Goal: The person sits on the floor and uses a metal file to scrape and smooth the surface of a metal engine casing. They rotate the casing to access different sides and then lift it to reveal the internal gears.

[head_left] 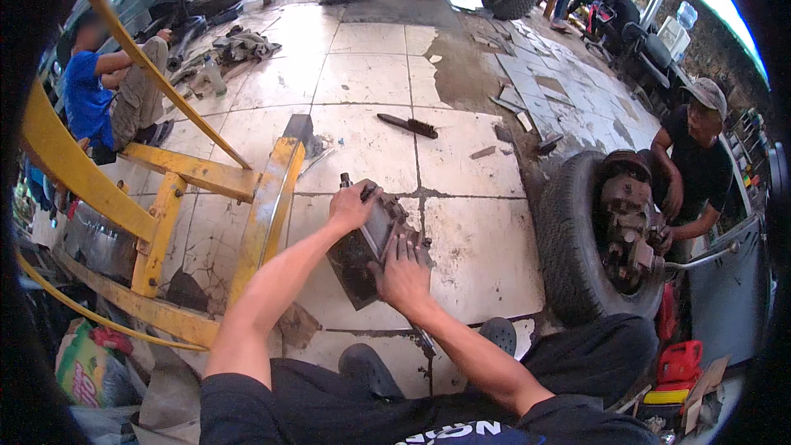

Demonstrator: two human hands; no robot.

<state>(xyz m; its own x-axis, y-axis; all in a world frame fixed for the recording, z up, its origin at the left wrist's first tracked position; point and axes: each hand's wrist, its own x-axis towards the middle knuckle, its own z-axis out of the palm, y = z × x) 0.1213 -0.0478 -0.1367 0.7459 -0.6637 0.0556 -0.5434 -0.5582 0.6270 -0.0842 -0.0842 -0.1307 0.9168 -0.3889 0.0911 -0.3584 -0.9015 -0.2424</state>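
Observation:
A dark, greasy metal part (356,272), box-like with several knobs or lugs along its right side, lies on the tiles in front of me. I cannot tell its exact kind. My left hand (353,206) curls its fingers over the far end, where a short dark stub (345,178) sticks out. Across the near right side rests my right hand (404,270), fingers stretched out and flat on the metal. A thin metal rod (424,339) shows partly beneath my right forearm. Farther off, a dark-bristled wire brush (409,125) lies on the floor.
A yellow metal frame (268,214) stands close on my left. To my right is a large tyre (568,239) with a hub assembly (628,206), handled by a co-worker (696,148). Another person (95,99) sits far left. Broken tiles (552,82) lie beyond; a red container (680,363) stands lower right.

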